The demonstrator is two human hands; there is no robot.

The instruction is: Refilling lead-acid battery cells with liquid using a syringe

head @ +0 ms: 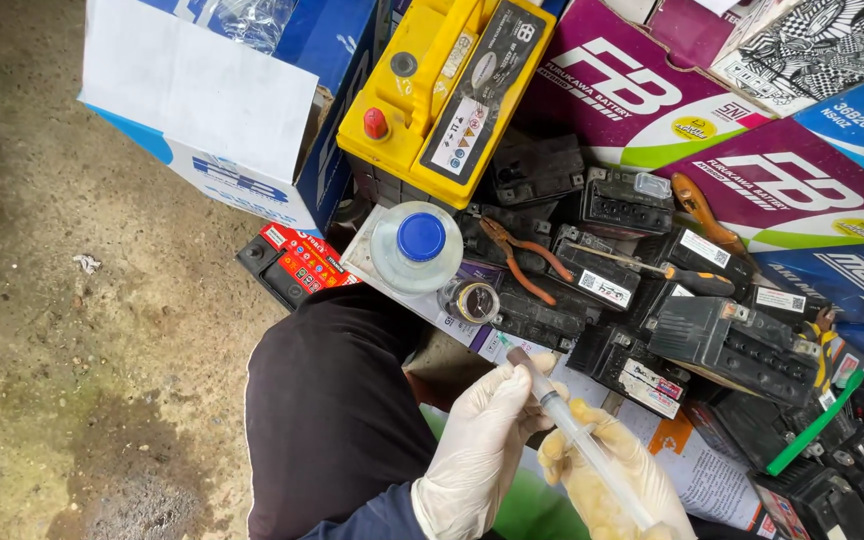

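My left hand (480, 448), in a white glove, and my right hand (607, 475), in a yellowish glove, both hold a clear plastic syringe (572, 430). The syringe's tip points up-left toward a small open glass jar (472, 299). Just beyond the jar stands a clear bottle with a blue cap (417, 245) on a white sheet. Black motorcycle batteries (727, 345) lie to the right of my hands. My knee in black trousers (332, 400) is directly left of them.
A yellow-topped car battery (442, 90) leans at the top. Orange-handled pliers (524, 257) and a screwdriver (677, 272) rest on the small batteries. Purple and blue cardboard boxes (792, 190) fill the right, a white-and-blue box (212, 110) the upper left. Bare concrete floor (82, 350) lies left.
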